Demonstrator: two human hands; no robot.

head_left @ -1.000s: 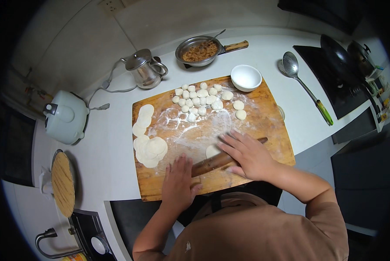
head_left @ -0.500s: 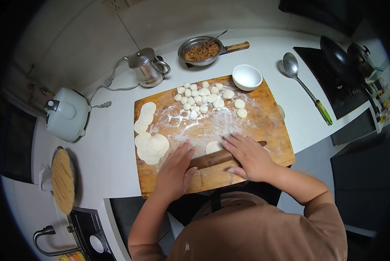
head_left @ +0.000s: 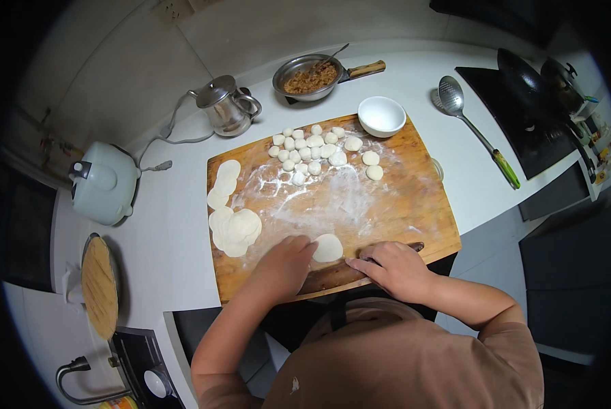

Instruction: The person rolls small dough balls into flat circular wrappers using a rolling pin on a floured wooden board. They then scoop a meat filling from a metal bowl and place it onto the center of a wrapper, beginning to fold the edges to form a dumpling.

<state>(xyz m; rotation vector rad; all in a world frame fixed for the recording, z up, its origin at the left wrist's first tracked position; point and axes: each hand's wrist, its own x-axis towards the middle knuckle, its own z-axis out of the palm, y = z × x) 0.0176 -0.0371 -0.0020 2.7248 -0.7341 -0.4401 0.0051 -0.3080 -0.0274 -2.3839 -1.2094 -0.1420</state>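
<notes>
A round dough wrapper (head_left: 329, 248) lies flat near the front of the floured wooden board (head_left: 414, 204). My left hand (head_left: 285, 267) is closed at its left edge, fingers bent and tips on the rim; the thumb is hidden. Just in front of the wrapper, along the board's near edge, lies a dark wooden rolling pin (head_left: 333, 275). My right hand (head_left: 397, 269) has its fingers curled over the pin's right part. The pin's left end goes out of sight under my left hand. Rolled wrappers (head_left: 237, 230) overlap at the board's left side.
Several small dough balls (head_left: 314, 141) sit at the board's back, beside a white bowl (head_left: 382, 117). Behind are a pan of filling (head_left: 309, 80), a knife (head_left: 367, 69) and a metal kettle (head_left: 227, 109). A slotted spoon (head_left: 479, 129) lies right, near the black stove (head_left: 510, 123).
The rolling pin has come back off the wrapper toward me. My spread fingers have bent; the left ones are now at the wrapper's edge. The wrapper has shifted slightly nearer.
</notes>
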